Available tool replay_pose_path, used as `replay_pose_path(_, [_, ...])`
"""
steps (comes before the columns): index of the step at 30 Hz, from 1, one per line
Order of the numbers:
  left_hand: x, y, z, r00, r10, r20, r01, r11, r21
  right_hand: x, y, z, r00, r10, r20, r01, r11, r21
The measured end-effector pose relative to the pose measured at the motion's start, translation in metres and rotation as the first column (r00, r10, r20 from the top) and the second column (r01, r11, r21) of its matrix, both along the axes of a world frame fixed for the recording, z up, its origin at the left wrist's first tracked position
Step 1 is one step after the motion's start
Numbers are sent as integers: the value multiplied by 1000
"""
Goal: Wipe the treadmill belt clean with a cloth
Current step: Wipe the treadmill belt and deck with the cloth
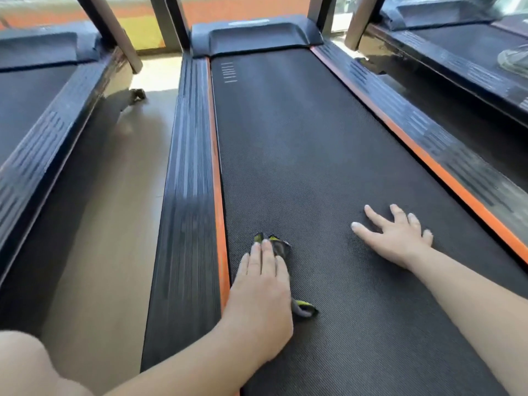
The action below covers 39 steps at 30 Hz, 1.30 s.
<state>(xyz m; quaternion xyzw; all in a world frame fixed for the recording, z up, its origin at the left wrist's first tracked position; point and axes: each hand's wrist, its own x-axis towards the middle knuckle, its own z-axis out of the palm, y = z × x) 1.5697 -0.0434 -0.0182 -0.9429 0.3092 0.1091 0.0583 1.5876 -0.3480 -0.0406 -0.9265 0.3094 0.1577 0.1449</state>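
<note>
The belt [314, 167] is seen lengthwise, its long axis running from the near edge of the view away to the motor cover [257, 35] at the far end. It is black and finely textured, and a short column of white marks [228, 72] is printed near its far left corner. It is bordered on each side by an orange strip and a ribbed dark rail: the left strip [218, 195] with the left rail [185, 195], and the right strip [428, 162] with the right rail [428, 132].

The cloth [278, 248], dark grey with yellow-green patches, is laid on the near left part of the belt, close beside the left strip. It is pressed down under the left hand [263, 290], whose fingers are held straight and together, pointing up the belt; nothing is gripped. Most of the cloth is hidden by that hand. One crumpled end is shown just beyond the fingertips and another beside the heel of the hand, on the thumb side. From these two ends its long axis is judged to lie roughly along the belt, slanted a little to the right at the near end.

The right hand [397, 238] is placed palm down on the bare belt, well apart from the cloth and nearer the right strip. Its fingers are spread and straight, pointing up the belt and slightly left; nothing is held.

A left treadmill [34, 110] is seen across a strip of pale floor [114, 210], and a right treadmill [471, 47] on the other side. A bare knee [23, 367] is seen at the lower left corner.
</note>
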Motion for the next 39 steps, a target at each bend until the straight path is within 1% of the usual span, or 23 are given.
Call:
replay_pose_path(1, [-3, -3, -9, 997, -66, -48, 66, 998, -8, -9, 2, -1, 999, 38, -16, -39, 999, -36])
replay_pose_path(3, [-8, -4, -29, 978, -108, -177, 103, 994, -34, -30, 10, -14, 992, 125, -20, -127, 987, -101])
replay_pose_path(4, [-2, -5, -36, 976, -113, -186, 102, 993, -64, -38, 14, -20, 990, 143, 7, -141, 983, -117])
replay_pose_path(6, [21, -9, -43, 987, -98, -128, 82, 988, -129, -45, 17, -27, 988, 144, 60, -135, 982, -136])
replay_pose_path(8, [44, -13, -42, 994, -23, -111, -1, 978, -209, -47, 18, -33, 986, 150, 71, -134, 973, -188])
replay_pose_path(9, [51, -17, -40, 995, -4, -102, -17, 978, -207, -48, 20, -37, 986, 140, 87, -119, 969, -215])
replay_pose_path(10, [51, -22, -38, 996, -42, -75, 26, 980, -196, -47, 21, -38, 987, 130, 97, -105, 967, -233])
replay_pose_path(11, [46, -27, -37, 990, -134, -49, 121, 971, -206, -45, 20, -38, 986, 136, 101, -108, 964, -245])
replay_pose_path(13, [31, -28, -31, 950, -312, 3, 293, 889, -351, -46, 20, -38, 984, 154, 94, -127, 960, -248])
replay_pose_path(14, [28, -28, -28, 956, -287, 51, 276, 835, -476, -47, 20, -38, 983, 148, 107, -117, 962, -248])
replay_pose_path(15, [31, -27, -25, 978, -191, 85, 204, 779, -593, -46, 20, -39, 984, 136, 119, -103, 963, -247])
replay_pose_path(16, [40, -25, -27, 994, -58, 90, 103, 734, -671, -45, 20, -39, 984, 130, 125, -97, 966, -240])
replay_pose_path(17, [48, -23, -28, 997, 53, 51, -4, 730, -684, -44, 19, -39, 982, 134, 132, -101, 967, -234])
replay_pose_path(19, [60, -20, -34, 988, 146, -49, -148, 807, -572, -45, 18, -39, 980, 140, 141, -105, 967, -232])
replay_pose_path(20, [63, -20, -39, 989, 144, -34, -141, 855, -499, -46, 18, -39, 981, 134, 142, -99, 968, -231])
replay_pose_path(23, [68, -27, -49, 997, 64, 30, -51, 950, -306, -44, 20, -36, 986, 117, 116, -89, 972, -218])
replay_pose_path(26, [61, -39, -56, 987, -158, 26, 160, 975, -151, -29, 14, -20, 972, 95, 214, -43, 971, -234])
replay_pose_path(28, [67, -43, -50, 971, -223, -89, 206, 964, -168, -20, 2, -12, 957, 82, 278, 0, 959, -284])
replay_pose_path(29, [72, -44, -49, 960, -251, -123, 227, 957, -179, -19, -3, -12, 964, 74, 256, 8, 953, -304])
replay_pose_path(32, [96, -55, -52, 948, -295, -122, 268, 943, -198, -25, -10, -30, 992, 19, 123, 13, 968, -252])
replay_pose_path(34, [129, -71, -55, 952, -285, -113, 266, 951, -158, -23, -13, -35, 994, 13, 105, 12, 973, -231])
replay_pose_path(36, [169, -96, -55, 968, -222, -118, 210, 972, -110, -20, -14, -34, 994, 20, 104, 5, 973, -233])
replay_pose_path(39, [203, -144, -55, 991, -21, -130, 6, 994, -111, -16, -14, -35, 995, 4, 102, 20, 972, -232])
